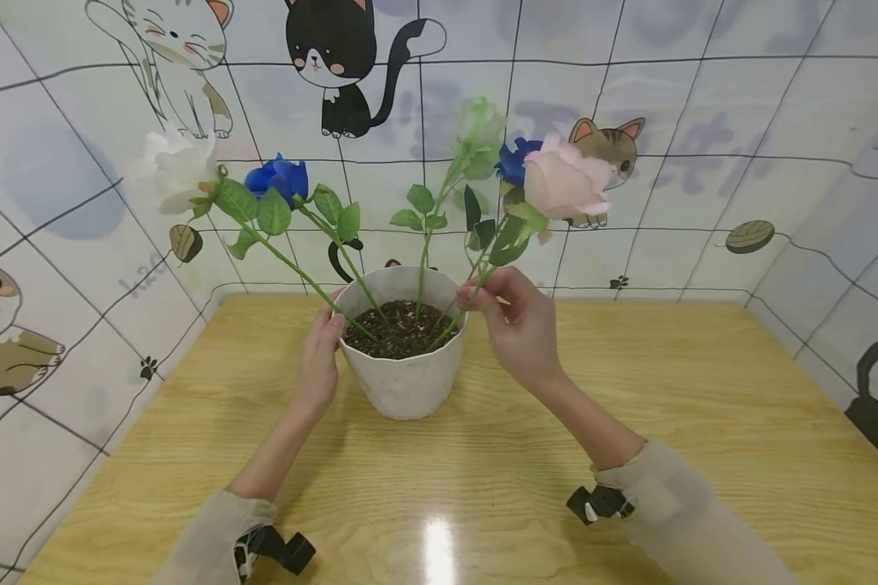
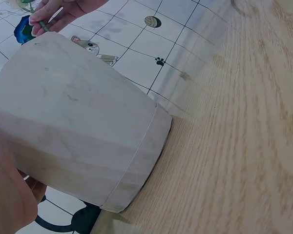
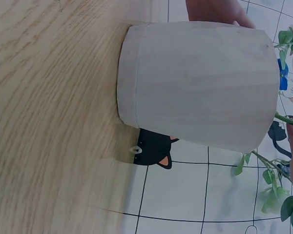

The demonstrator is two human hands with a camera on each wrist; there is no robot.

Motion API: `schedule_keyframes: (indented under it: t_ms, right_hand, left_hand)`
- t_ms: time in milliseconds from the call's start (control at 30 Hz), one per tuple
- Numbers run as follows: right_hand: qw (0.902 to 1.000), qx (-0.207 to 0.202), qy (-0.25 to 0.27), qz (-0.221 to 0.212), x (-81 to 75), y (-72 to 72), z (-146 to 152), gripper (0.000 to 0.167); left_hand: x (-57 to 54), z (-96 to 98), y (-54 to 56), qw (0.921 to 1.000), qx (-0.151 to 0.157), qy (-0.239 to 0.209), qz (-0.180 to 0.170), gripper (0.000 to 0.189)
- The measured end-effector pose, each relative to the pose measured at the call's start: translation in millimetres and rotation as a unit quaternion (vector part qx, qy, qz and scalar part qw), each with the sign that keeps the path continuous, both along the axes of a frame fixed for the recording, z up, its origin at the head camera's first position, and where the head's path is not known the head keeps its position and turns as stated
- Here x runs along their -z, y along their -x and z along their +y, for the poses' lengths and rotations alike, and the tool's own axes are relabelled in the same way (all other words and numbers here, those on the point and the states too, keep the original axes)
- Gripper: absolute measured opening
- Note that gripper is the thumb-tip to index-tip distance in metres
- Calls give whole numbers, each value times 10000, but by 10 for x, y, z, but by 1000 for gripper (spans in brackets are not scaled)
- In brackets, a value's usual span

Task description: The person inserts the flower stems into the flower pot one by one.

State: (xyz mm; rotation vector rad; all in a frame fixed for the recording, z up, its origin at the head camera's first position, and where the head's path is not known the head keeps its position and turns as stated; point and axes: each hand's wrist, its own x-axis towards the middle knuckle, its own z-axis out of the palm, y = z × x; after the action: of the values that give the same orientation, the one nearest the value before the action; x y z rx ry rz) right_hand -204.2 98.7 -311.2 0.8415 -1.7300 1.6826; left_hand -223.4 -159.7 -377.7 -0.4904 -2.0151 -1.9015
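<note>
A white flowerpot (image 1: pixel 404 386) filled with dark soil (image 1: pixel 398 333) stands upright on the table. My left hand (image 1: pixel 318 357) holds its left side, thumb near the rim and fingers reaching behind. At the right rim, my right hand (image 1: pixel 524 329) pinches the green stem of a pink rose (image 1: pixel 565 179) low down, just above the soil. Artificial-looking roses rise from the pot: a white rose (image 1: pixel 178 172) and a blue rose (image 1: pixel 280 179) lean left, a pale green rose (image 1: pixel 480 126) stands at the back. Another blue rose (image 1: pixel 515 160) is partly hidden behind the pink one.
The pot rests on a light wooden table (image 1: pixel 658 390). Close behind it rises a wall covering (image 1: pixel 695 195) with grid lines and cartoon cats. Leafy stems spread outward over both sides of the pot. Each sleeved wrist carries a small black camera (image 1: pixel 603 502).
</note>
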Motion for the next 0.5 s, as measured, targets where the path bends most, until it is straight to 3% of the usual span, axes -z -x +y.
schedule_keyframes:
  t_ms: [500]
  right_hand:
    - [9938, -638, 911, -40, 104, -24, 40, 8]
  left_hand:
    - [3, -8, 1, 10000, 16, -30, -22, 48]
